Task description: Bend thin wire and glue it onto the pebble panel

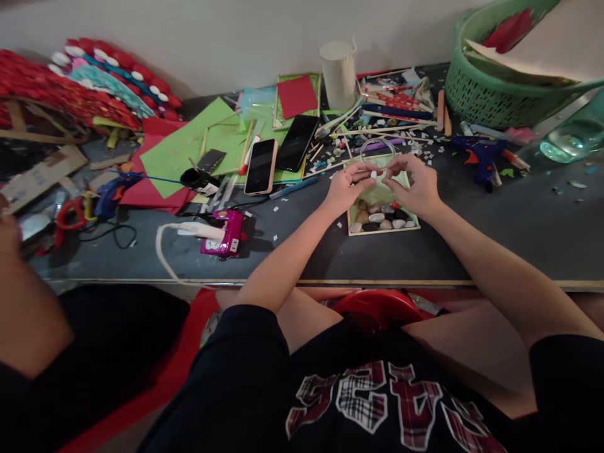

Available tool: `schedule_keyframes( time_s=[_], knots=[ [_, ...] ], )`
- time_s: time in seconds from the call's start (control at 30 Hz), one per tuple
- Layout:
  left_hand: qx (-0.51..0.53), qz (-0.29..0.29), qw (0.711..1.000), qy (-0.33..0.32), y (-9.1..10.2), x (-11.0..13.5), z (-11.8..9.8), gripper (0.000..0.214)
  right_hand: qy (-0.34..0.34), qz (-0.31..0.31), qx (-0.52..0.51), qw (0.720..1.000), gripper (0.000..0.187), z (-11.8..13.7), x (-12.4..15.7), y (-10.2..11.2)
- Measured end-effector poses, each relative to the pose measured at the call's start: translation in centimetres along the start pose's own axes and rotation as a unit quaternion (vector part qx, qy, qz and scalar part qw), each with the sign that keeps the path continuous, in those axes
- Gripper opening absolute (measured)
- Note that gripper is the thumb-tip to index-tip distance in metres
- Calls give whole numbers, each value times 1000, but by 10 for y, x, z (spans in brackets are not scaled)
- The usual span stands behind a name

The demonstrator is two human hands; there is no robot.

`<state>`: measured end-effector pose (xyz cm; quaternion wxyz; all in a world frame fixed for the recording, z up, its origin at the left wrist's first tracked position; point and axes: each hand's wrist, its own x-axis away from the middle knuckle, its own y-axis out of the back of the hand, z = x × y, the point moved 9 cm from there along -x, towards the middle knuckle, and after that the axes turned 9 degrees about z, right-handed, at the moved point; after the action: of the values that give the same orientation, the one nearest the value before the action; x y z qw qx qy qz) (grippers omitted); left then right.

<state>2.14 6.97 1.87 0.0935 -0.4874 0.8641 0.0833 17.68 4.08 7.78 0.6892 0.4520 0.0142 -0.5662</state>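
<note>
My left hand (pixel 346 187) and my right hand (pixel 414 186) meet above a small framed tray (pixel 384 233), fingertips almost touching. Fingers and thumb of each are drawn together in a pinch. A tiny white piece (pixel 374 174) shows at my left fingertips; its kind is too small to tell. What my right fingers pinch, if anything, is hidden. Smooth pebbles (pixel 376 218), white, brown and black, fill the near part of the tray, whose pale green base shows behind them. A small red bit (pixel 395 205) lies below my right fingers. Just beyond the hands is a clear ring (pixel 377 142).
Two phones (pixel 261 167) lie left of the tray, near a magenta power adapter (pixel 224 234) with a white cable. A blue glue gun (pixel 484 154) and green basket (pixel 491 94) stand right. Sticks and paper scraps litter the back. Another person's arm (pixel 28 296) reaches in at far left.
</note>
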Motion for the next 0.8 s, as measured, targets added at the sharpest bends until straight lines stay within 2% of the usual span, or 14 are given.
schedule_keyframes(
  time_s=[0.1, 0.23, 0.33, 0.43, 0.63, 0.8],
  knots=[
    [-10, 4, 1000, 8, 1, 1, -1, 53, 4, -4, 11, 1000, 35, 0, 0, 5],
    [-11, 8, 1000, -1, 1, 0, -2, 64, 26, 14, 10, 1000, 51, 9, 0, 3],
    [-18, -6, 1000, 5, 3, 0, 0, 71, 14, 25, -4, 1000, 56, 11, 0, -2],
    [-22, -22, 999, 13, 5, 1, 2, 72, -7, 40, 4, 999, 52, 9, 1, -8],
    [-44, -42, 998, 6, 9, 3, -1, 70, -4, 63, -28, 998, 38, 5, -2, -16],
    [-79, -70, 994, 16, 14, 5, -7, 67, -11, 36, -32, 999, 42, -3, -4, -6]
  ],
)
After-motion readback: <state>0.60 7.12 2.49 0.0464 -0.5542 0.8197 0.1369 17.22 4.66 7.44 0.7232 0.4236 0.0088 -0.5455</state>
